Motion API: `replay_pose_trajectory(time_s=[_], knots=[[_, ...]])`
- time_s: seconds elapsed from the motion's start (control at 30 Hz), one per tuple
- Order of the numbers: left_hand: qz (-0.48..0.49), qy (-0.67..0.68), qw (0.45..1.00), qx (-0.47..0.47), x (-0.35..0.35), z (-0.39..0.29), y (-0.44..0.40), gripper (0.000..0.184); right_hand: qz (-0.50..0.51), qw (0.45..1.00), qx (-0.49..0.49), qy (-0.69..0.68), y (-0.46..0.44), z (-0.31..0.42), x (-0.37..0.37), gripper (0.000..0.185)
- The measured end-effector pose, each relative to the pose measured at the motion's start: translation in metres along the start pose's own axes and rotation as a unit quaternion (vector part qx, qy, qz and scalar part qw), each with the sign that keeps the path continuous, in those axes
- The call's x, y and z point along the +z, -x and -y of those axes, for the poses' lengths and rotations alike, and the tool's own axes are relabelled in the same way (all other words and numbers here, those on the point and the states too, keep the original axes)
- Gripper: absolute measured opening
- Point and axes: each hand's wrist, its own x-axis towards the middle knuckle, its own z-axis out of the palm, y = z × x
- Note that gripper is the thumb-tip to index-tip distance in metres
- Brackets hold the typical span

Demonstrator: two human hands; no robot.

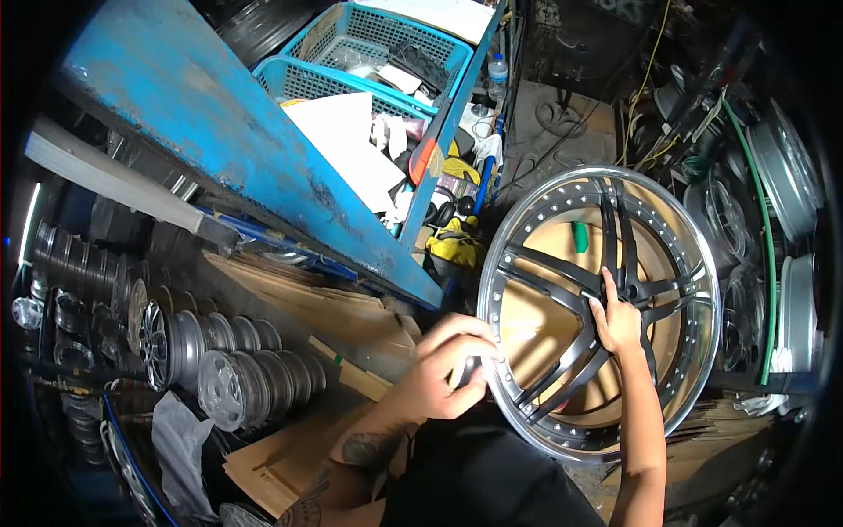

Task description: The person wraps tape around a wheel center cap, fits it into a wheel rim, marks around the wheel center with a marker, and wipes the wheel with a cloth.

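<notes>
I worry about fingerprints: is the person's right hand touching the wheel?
Touching. The head view shows the right hand laid flat against the wheel, over its dark centre.

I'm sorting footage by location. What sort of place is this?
Probably a wheel workshop: the right hand touches a large spoked wheel, rows of rims lie to the left, and mesh baskets hold assorted items.
</notes>
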Motion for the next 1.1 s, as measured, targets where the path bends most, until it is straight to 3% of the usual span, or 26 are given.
replay_pose_trajectory(time_s=[0.1,0.17,0.23,0.3,0.37,0.43,0.5,0.57,0.6,0.63,0.67,0.7,0.77,0.83,0.9,1.03,1.1], knots=[[-0.091,-0.127,0.979,0.131,-0.026,-0.002,-0.013,0.028,-0.001,1.000,0.012,0.016,-0.008,-0.009,0.005,0.062],[-0.153,-0.170,0.960,0.163,-0.040,-0.004,-0.015,0.029,-0.050,0.998,0.029,-0.024,-0.012,-0.016,0.018,0.054],[-0.148,-0.240,0.931,0.230,-0.053,-0.002,-0.029,0.017,-0.105,0.988,0.094,-0.058,-0.014,-0.012,0.022,0.049],[-0.155,-0.287,0.908,0.262,-0.050,0.011,-0.038,0.019,-0.174,0.973,0.132,-0.073,-0.020,-0.031,0.046,0.043],[-0.111,-0.299,0.904,0.286,-0.044,0.023,-0.046,0.020,-0.280,0.904,0.131,-0.294,-0.015,-0.026,0.040,0.036],[-0.095,-0.317,0.894,0.302,-0.038,0.035,-0.051,0.022,-0.324,0.729,0.186,-0.574,-0.012,-0.031,0.034,0.032],[-0.100,-0.343,0.884,0.300,-0.036,0.044,-0.047,0.023,-0.363,0.674,0.155,-0.625,0.004,-0.053,0.035,0.029],[-0.099,-0.368,0.880,0.284,-0.033,0.048,-0.044,0.022,-0.328,0.789,0.133,-0.503,0.031,-0.070,0.036,0.026],[-0.091,-0.389,0.877,0.266,-0.031,0.043,-0.042,0.022,-0.268,0.881,0.150,-0.361,0.049,-0.060,0.018,0.024],[-0.081,-0.411,0.874,0.248,-0.030,0.039,-0.042,0.022,-0.236,0.950,0.050,-0.199,0.063,-0.067,0.012,0.030],[-0.068,-0.436,0.865,0.239,-0.028,0.037,-0.042,0.021,-0.206,0.968,0.062,-0.133,0.074,-0.062,0.007,0.036],[-0.066,-0.449,0.858,0.242,-0.028,0.037,-0.043,0.021,-0.175,0.980,0.072,-0.066,0.080,-0.055,0.004,0.042],[-0.058,-0.472,0.845,0.246,-0.029,0.042,-0.043,0.019,-0.103,0.984,0.121,-0.082,0.086,-0.056,0.009,0.075],[-0.082,-0.479,0.819,0.304,-0.039,0.066,-0.040,0.018,-0.069,0.987,0.130,-0.068,0.084,-0.050,0.008,0.087],[-0.068,-0.504,0.795,0.329,-0.044,0.074,-0.039,0.017,-0.026,0.986,0.141,-0.081,0.081,-0.045,0.004,0.092],[-0.072,-0.624,0.723,0.287,-0.046,0.069,-0.034,0.019,-0.004,0.984,0.151,-0.090,0.074,-0.044,-0.002,0.097],[-0.099,-0.489,0.779,0.380,-0.058,0.089,-0.042,0.017,0.017,0.976,0.190,-0.104,0.068,-0.040,-0.007,0.099]])
